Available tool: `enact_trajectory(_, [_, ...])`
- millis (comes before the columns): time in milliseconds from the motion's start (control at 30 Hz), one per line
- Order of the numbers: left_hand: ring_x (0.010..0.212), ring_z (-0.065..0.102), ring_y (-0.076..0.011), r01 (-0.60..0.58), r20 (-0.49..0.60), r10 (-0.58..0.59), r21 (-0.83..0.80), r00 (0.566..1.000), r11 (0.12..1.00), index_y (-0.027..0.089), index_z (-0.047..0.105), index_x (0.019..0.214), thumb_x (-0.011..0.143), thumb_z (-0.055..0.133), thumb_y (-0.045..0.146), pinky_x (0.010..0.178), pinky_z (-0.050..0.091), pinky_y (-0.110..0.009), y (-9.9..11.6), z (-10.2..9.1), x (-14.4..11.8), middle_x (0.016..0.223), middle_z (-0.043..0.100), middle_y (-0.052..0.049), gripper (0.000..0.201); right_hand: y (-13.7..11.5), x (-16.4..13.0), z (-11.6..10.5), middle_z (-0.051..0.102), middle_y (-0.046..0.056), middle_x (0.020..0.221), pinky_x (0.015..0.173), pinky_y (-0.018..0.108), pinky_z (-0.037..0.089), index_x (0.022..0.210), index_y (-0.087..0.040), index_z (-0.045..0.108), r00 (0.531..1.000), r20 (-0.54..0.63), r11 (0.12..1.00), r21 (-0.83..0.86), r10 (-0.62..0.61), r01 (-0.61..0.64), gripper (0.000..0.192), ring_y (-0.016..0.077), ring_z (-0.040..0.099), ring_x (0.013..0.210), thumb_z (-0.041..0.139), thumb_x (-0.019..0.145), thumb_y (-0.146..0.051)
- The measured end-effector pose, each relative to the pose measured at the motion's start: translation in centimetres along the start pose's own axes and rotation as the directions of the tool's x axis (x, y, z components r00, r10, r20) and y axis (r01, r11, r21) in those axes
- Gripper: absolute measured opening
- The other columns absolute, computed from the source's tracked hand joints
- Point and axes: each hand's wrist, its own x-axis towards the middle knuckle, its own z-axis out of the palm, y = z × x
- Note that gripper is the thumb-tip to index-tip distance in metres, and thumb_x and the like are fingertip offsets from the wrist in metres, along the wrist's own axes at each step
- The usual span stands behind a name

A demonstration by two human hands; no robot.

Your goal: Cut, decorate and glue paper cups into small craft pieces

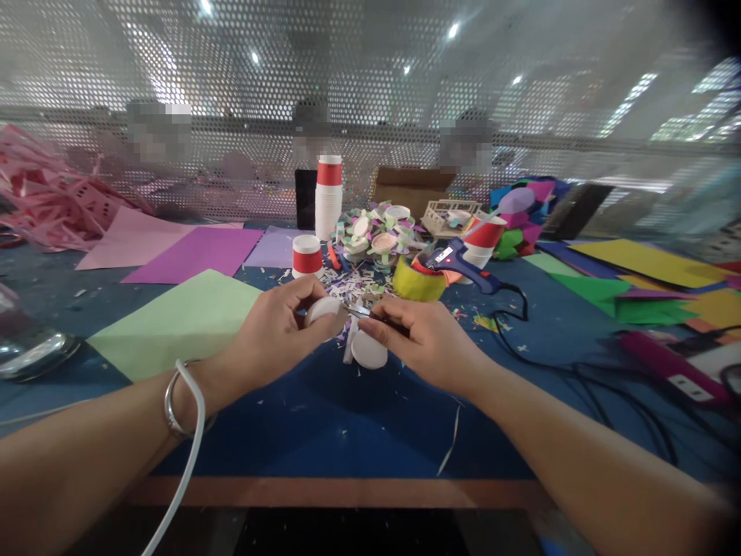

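My left hand (289, 320) is closed around a white paper cup piece (325, 309), its curved side showing between thumb and fingers. In my right hand (420, 332) is a pair of scissors (357, 310), with silver blades reaching the edge of the white piece; its handle is mostly hidden by my fingers. A white paper disc (369, 350) lies just below the blades, beside a narrow pale strip. Small paper scraps (362, 287) are scattered behind my hands. A red and white paper cup (306, 256) stands beyond my left hand.
Behind are a tall cup stack (329, 197) and a pile of paper-cup pieces (382, 232). A blue glue gun (463, 262) rests by yellow tape (417, 279), its black cable running right to a power strip (683, 371). Coloured sheets (174, 324) lie at both sides.
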Motion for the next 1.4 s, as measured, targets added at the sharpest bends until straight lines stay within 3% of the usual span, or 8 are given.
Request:
enact_trajectory(133, [0.056,0.046,-0.0081,-0.035,0.000,0.035,0.067,0.999,0.997,0.019,0.054,0.079,0.088,0.063,0.031,0.049,0.036,-0.021,0.6,-0.1,-0.3,0.068,0.051,0.003,0.018,0.1,0.0,0.1,0.046,-0.003,0.059,0.053,0.029,0.029,0.072,-0.019,0.053,1.000,0.008,0.999,-0.040,-0.015,0.015,0.041,0.0108,0.043,0.055,0.052,0.099,-0.050])
enact_trajectory(333, [0.058,0.046,-0.0092,-0.061,0.042,0.059,0.035,0.997,0.998,0.019,0.055,0.082,0.089,0.063,0.031,0.050,0.036,-0.022,0.7,0.1,-0.5,0.070,0.052,0.002,0.016,0.1,0.0,0.1,0.046,-0.003,0.059,0.054,0.029,0.027,0.071,-0.019,0.052,0.999,0.013,0.996,-0.064,-0.053,0.054,0.042,0.0107,0.044,0.055,0.049,0.100,-0.049])
enact_trajectory(667, [0.056,0.039,-0.0091,-0.133,0.011,0.133,0.178,0.991,0.975,0.018,0.053,0.076,0.085,0.059,0.022,0.051,0.032,-0.024,2.0,-0.4,-1.2,0.067,0.048,0.003,0.012,-0.2,-0.1,0.0,0.044,-0.003,0.062,0.056,0.028,0.029,0.068,-0.020,0.046,0.996,0.031,0.996,-0.007,-0.089,0.089,0.042,0.0100,0.042,0.057,0.050,0.100,-0.046])
enact_trajectory(833, [0.057,0.037,-0.0098,-0.072,0.024,0.071,0.049,0.997,0.996,0.018,0.056,0.076,0.081,0.058,0.019,0.051,0.029,-0.025,1.7,-0.8,-0.7,0.066,0.048,0.003,0.006,-0.2,-0.2,-0.2,0.044,-0.004,0.062,0.055,0.028,0.030,0.067,-0.019,0.049,0.997,0.059,0.997,0.049,-0.059,0.056,0.045,0.0102,0.041,0.058,0.051,0.100,-0.050])
enact_trajectory(1033, [0.059,0.045,-0.0104,0.096,0.113,-0.072,-0.227,0.991,0.969,0.019,0.052,0.075,0.081,0.062,0.023,0.054,0.031,-0.025,0.1,-0.5,0.1,0.067,0.050,0.004,0.012,0.0,-0.2,-0.2,0.045,-0.003,0.062,0.054,0.028,0.030,0.070,-0.019,0.054,0.998,0.023,0.997,0.053,-0.053,0.051,0.046,0.0104,0.040,0.058,0.050,0.100,-0.053])
enact_trajectory(1400, [0.061,0.044,-0.0101,0.171,0.186,-0.116,-0.314,0.976,0.934,0.018,0.051,0.073,0.079,0.065,0.023,0.057,0.031,-0.025,0.3,-0.1,0.1,0.066,0.049,0.004,0.017,0.3,-0.3,-0.1,0.054,-0.001,0.065,0.055,0.028,0.031,0.078,-0.018,0.061,0.993,0.010,0.993,-0.023,-0.117,0.117,0.042,0.0108,0.044,0.058,0.049,0.101,-0.051])
